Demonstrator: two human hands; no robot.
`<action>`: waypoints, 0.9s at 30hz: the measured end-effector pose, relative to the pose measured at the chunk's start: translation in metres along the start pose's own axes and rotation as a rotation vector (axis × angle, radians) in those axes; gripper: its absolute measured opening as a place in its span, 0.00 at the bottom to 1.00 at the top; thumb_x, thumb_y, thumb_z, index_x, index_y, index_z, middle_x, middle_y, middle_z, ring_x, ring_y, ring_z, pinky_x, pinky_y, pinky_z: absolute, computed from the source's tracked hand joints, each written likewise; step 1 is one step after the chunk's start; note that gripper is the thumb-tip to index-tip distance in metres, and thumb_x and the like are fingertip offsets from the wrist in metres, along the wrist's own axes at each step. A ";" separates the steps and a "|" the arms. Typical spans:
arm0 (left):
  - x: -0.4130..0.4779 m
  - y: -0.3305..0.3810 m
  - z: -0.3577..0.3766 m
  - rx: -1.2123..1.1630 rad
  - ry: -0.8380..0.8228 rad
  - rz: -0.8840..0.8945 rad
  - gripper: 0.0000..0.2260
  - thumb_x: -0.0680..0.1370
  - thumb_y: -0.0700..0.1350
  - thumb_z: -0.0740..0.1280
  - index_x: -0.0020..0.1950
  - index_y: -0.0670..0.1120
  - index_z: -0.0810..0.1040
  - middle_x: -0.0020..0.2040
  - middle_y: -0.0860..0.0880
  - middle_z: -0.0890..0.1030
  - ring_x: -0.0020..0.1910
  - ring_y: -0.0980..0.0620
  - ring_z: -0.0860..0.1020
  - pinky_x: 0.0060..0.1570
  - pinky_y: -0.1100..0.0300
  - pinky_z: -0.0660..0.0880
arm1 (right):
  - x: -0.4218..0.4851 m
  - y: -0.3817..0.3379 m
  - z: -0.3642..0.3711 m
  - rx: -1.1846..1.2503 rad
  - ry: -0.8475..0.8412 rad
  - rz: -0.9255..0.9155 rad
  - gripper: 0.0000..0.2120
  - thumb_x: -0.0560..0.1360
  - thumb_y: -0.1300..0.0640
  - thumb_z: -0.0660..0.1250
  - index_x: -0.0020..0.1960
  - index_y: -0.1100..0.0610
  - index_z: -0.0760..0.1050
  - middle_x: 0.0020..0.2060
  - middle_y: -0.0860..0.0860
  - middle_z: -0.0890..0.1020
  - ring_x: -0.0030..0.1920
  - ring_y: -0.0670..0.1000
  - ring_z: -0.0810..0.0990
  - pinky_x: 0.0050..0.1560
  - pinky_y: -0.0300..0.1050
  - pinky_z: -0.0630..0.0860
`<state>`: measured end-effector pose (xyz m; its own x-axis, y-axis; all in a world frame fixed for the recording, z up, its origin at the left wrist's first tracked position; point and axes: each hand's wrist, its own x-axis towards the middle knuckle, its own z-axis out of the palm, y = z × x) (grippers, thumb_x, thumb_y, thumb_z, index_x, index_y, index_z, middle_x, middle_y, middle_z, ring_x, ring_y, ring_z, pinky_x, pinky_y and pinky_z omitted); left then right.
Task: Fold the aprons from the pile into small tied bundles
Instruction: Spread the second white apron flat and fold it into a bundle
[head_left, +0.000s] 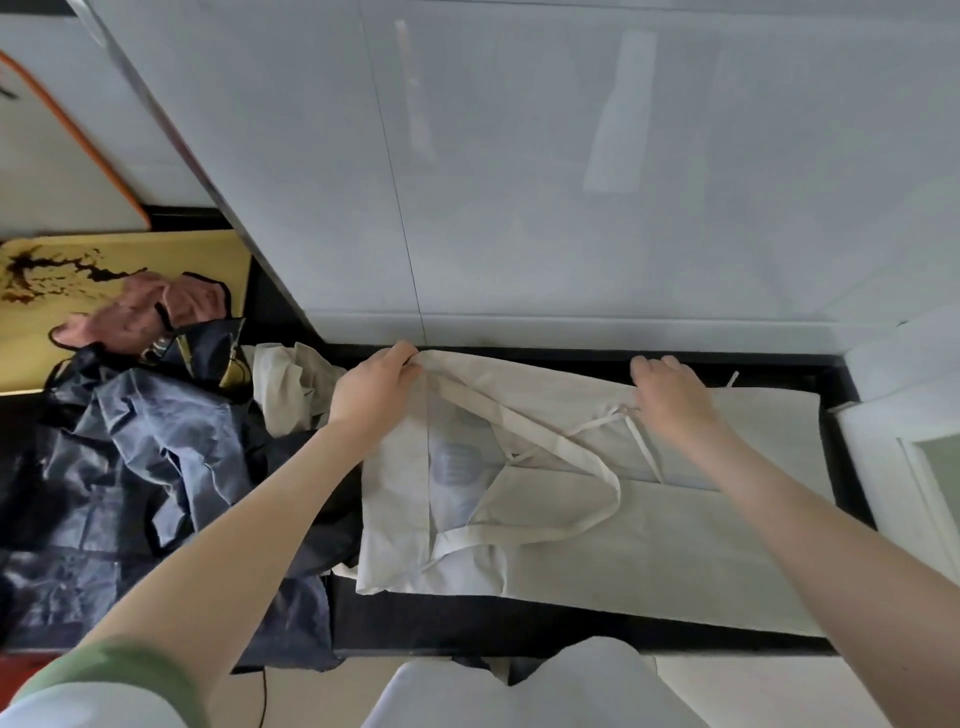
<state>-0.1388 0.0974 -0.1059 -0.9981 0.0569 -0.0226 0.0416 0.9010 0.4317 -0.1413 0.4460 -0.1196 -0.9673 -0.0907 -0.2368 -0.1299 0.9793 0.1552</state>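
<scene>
We have one cream apron (675, 545) laid flat on the dark counter (467, 623), spread under and between both hands. Left hand (371, 392) pinches its far corner. Right hand (670, 397) sits on the far edge with fingers bent, well apart from the left; we cannot tell whether it grips or only presses. Neck strap (597, 519) and thin ties (644, 447) lie loose on top, not knotted. We judge this an early fold: no finished bundle in view. The pile (156, 441) of dark, pink and cream aprons waits just left of the left hand. The cabinet (571, 208) base runs right behind the fingertips, so there is little room beyond. Bare counter lies nearer us, and the apron nearly reaches the counter's end past the right hand.
</scene>
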 end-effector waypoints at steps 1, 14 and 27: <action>-0.002 -0.002 -0.002 -0.005 0.008 0.020 0.09 0.82 0.46 0.58 0.57 0.45 0.75 0.48 0.48 0.78 0.42 0.49 0.74 0.36 0.57 0.65 | -0.004 0.003 -0.002 0.008 0.024 0.006 0.11 0.74 0.67 0.61 0.56 0.59 0.68 0.49 0.55 0.78 0.54 0.56 0.72 0.44 0.43 0.57; -0.014 0.018 -0.007 0.005 -0.330 -0.063 0.09 0.76 0.44 0.59 0.55 0.47 0.72 0.48 0.49 0.80 0.47 0.46 0.77 0.47 0.52 0.75 | -0.052 -0.019 0.022 0.201 -0.088 -0.098 0.30 0.77 0.62 0.61 0.76 0.55 0.54 0.67 0.55 0.70 0.66 0.57 0.67 0.64 0.48 0.65; -0.003 0.043 0.043 0.544 -0.219 0.046 0.17 0.80 0.51 0.56 0.65 0.43 0.67 0.57 0.47 0.75 0.57 0.46 0.74 0.69 0.49 0.58 | -0.022 -0.025 0.040 0.172 -0.176 -0.212 0.06 0.78 0.61 0.59 0.52 0.54 0.72 0.57 0.50 0.72 0.61 0.53 0.67 0.57 0.45 0.60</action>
<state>-0.1316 0.1546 -0.1261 -0.9647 0.1363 -0.2252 0.1593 0.9834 -0.0868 -0.1081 0.4310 -0.1561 -0.8683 -0.2776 -0.4110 -0.2709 0.9596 -0.0758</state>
